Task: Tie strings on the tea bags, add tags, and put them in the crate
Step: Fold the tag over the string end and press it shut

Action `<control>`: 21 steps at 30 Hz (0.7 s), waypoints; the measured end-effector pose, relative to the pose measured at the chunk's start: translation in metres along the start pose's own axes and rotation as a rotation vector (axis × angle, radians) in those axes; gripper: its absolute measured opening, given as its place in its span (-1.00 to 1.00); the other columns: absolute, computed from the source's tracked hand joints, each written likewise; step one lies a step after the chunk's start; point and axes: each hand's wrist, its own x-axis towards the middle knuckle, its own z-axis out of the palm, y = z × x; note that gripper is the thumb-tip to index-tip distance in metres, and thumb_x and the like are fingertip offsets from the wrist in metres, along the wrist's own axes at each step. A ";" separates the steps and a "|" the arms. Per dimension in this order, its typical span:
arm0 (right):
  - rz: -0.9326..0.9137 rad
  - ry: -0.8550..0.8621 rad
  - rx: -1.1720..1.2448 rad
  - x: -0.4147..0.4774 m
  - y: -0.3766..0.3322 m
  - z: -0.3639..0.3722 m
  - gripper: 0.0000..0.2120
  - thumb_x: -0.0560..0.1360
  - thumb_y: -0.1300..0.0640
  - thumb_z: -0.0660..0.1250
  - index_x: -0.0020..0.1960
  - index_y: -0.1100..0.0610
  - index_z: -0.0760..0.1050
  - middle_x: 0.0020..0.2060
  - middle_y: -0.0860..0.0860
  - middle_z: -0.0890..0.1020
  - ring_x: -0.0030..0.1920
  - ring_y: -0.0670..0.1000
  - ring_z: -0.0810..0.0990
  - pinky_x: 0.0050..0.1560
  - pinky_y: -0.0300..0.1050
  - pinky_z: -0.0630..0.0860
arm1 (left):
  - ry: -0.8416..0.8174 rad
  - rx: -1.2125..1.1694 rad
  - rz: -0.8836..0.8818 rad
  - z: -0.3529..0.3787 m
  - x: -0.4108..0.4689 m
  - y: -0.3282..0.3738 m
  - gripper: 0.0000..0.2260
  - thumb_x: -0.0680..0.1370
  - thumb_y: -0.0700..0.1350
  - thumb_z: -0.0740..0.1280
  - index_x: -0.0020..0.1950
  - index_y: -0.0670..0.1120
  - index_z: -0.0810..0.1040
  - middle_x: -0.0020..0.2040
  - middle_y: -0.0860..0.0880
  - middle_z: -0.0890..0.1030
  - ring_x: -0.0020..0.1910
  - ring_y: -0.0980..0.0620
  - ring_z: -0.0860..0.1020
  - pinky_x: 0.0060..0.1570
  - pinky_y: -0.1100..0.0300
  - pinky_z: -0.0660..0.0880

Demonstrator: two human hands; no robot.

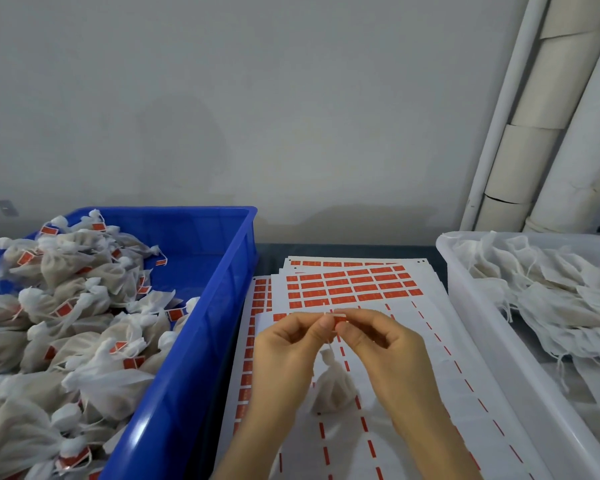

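Observation:
A tied white tea bag [333,384] hangs by its string below my two hands, over the sticker sheets. My left hand [291,348] pinches the top of the string. My right hand [381,344] pinches a small red tag [341,319] against the same string, fingertip to fingertip with the left. The blue crate [201,327] at the left holds several tied bags with red tags [66,306]. Sheets of red tag stickers [354,285] lie flat in the middle, partly peeled.
A translucent white tub [471,306] at the right holds several flat, untied tea bags [551,292] with loose strings. Pale pipes [548,126] lean against the grey wall at the back right.

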 end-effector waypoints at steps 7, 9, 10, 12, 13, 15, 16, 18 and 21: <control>0.151 0.103 0.206 0.006 0.016 -0.001 -0.97 0.45 0.09 0.36 -0.17 0.00 0.55 -0.27 -0.16 0.66 -0.17 -0.02 0.64 -0.06 -0.19 0.57 | -0.220 0.259 -0.171 -0.008 0.002 -0.007 -0.75 0.49 0.22 0.15 0.11 0.24 0.47 -0.08 0.31 0.61 -0.08 0.21 0.60 -0.19 0.46 0.52; 0.228 0.111 0.311 0.008 0.018 -0.001 -0.95 0.48 0.10 0.34 -0.14 0.07 0.54 -0.22 0.00 0.65 -0.15 0.07 0.62 -0.01 -0.08 0.58 | -0.286 0.469 -0.230 -0.008 -0.003 -0.014 -0.89 0.51 0.07 0.32 0.03 0.20 0.51 -0.09 0.32 0.56 -0.12 0.23 0.56 -0.31 0.51 0.47; 0.267 0.118 0.362 0.009 0.019 -0.002 -0.94 0.49 0.11 0.33 -0.14 0.08 0.53 -0.19 0.04 0.65 -0.13 0.09 0.62 -0.01 -0.06 0.57 | -0.289 0.544 -0.245 -0.007 -0.005 -0.017 -0.96 0.51 0.02 0.36 -0.05 0.15 0.57 -0.13 0.27 0.59 -0.16 0.21 0.58 -0.33 0.51 0.45; 0.334 0.136 0.455 0.011 0.019 -0.002 -0.95 0.51 0.11 0.31 -0.11 0.07 0.53 -0.13 0.05 0.65 -0.08 0.11 0.61 -0.01 -0.03 0.56 | -0.233 0.581 -0.254 -0.004 -0.010 -0.016 -0.92 0.51 -0.01 0.37 -0.18 0.10 0.61 -0.23 0.19 0.62 -0.23 0.16 0.60 -0.36 0.53 0.41; 0.355 0.151 0.494 0.012 0.018 -0.003 -0.94 0.51 0.09 0.30 -0.08 0.06 0.52 -0.10 0.04 0.65 -0.05 0.10 0.61 -0.01 -0.03 0.55 | -0.178 0.563 -0.260 -0.004 -0.011 -0.013 -0.90 0.50 -0.03 0.38 -0.22 0.10 0.61 -0.26 0.18 0.62 -0.24 0.15 0.59 -0.39 0.54 0.40; 0.363 0.205 0.518 0.015 0.018 -0.007 -0.90 0.52 0.02 0.28 -0.03 0.01 0.53 -0.05 -0.01 0.64 -0.04 0.07 0.60 -0.06 -0.08 0.55 | -0.077 0.501 -0.265 -0.003 -0.014 0.000 -0.88 0.48 -0.10 0.40 -0.23 0.09 0.58 -0.26 0.17 0.61 -0.23 0.15 0.57 -0.45 0.53 0.39; 0.361 0.242 0.511 0.016 0.019 -0.010 -0.89 0.52 -0.01 0.28 -0.03 -0.01 0.53 -0.06 -0.04 0.63 -0.05 0.05 0.60 -0.12 -0.12 0.53 | -0.047 0.486 -0.262 -0.003 -0.017 0.009 -0.88 0.47 -0.12 0.41 -0.21 0.09 0.56 -0.23 0.17 0.60 -0.21 0.15 0.56 -0.46 0.53 0.40; 0.366 0.299 0.489 0.016 0.022 -0.013 -0.88 0.52 -0.03 0.27 -0.01 -0.02 0.52 -0.07 -0.08 0.61 -0.09 0.02 0.60 -0.25 -0.20 0.49 | -0.032 0.515 -0.217 -0.002 -0.026 0.032 -0.87 0.45 -0.12 0.43 -0.18 0.10 0.54 -0.21 0.17 0.59 -0.20 0.16 0.57 -0.46 0.52 0.41; 0.397 0.316 0.439 0.016 0.027 -0.013 -0.88 0.55 0.01 0.24 0.03 -0.02 0.52 -0.09 -0.10 0.60 -0.12 0.01 0.59 -0.31 -0.28 0.48 | -0.036 0.584 -0.063 -0.006 -0.042 0.079 -0.85 0.41 -0.08 0.46 -0.18 0.14 0.52 -0.30 0.20 0.61 -0.26 0.26 0.58 -0.39 0.52 0.45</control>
